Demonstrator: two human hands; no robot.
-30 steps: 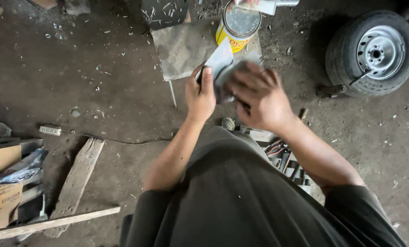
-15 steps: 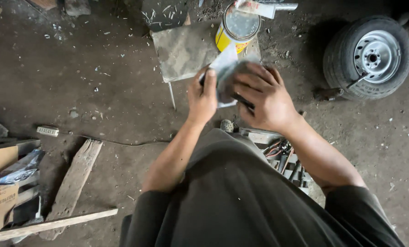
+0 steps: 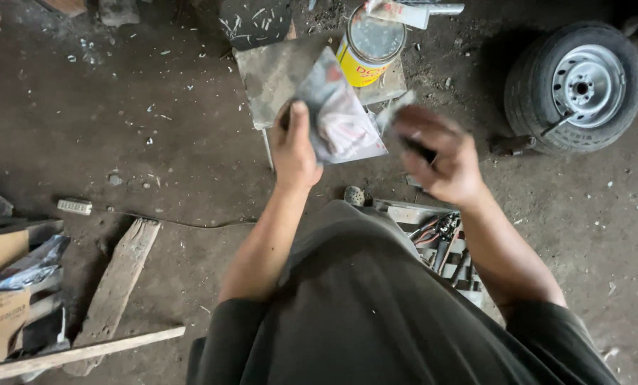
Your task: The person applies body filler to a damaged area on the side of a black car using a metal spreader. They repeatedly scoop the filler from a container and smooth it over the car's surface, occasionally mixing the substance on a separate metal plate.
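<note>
The left hand (image 3: 295, 150) pinches a thin, crinkly plastic packet (image 3: 339, 117) up over the dirty floor. The right hand (image 3: 440, 158) is curled close beside it, blurry, maybe gripping a torn bit; I cannot tell. The packet could slip or spill near the round yellow tin (image 3: 367, 50).

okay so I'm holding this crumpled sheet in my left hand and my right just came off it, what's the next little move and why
Probably bring the right hand back to the free lower corner of the crumpled sheet. The left hand pinches it at one edge only, so it hangs loose and tilted above the flat slab and the yellow can. The right hand is blurred and seems to hold something small and dark; I cannot tell what.
</note>
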